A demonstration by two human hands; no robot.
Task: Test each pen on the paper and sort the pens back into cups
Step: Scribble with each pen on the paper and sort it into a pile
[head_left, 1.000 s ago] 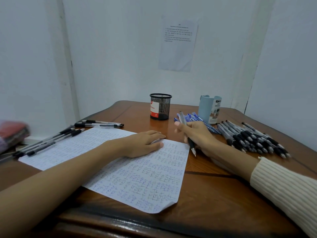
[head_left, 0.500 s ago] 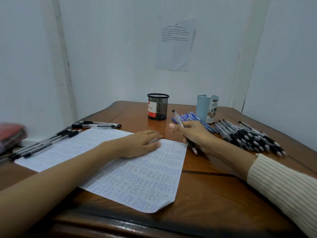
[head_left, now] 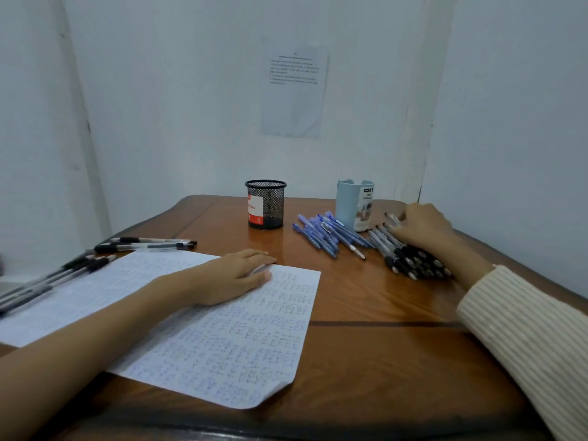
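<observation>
Bare table [head_left: 366, 313] at centre right of the frame leaves me open passage. Blue pens [head_left: 327, 233] and black pens [head_left: 410, 256] crowd the blue cup [head_left: 353, 205]; the mesh cup [head_left: 265, 205] stands clear.

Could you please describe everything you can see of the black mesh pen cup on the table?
The black mesh pen cup is a round wire-mesh holder with a solid rim and a red-and-white label on its left front. It stands upright near the far edge of the wooden table, left of the blue pens. No pens show above its rim, and neither hand touches it.
</observation>
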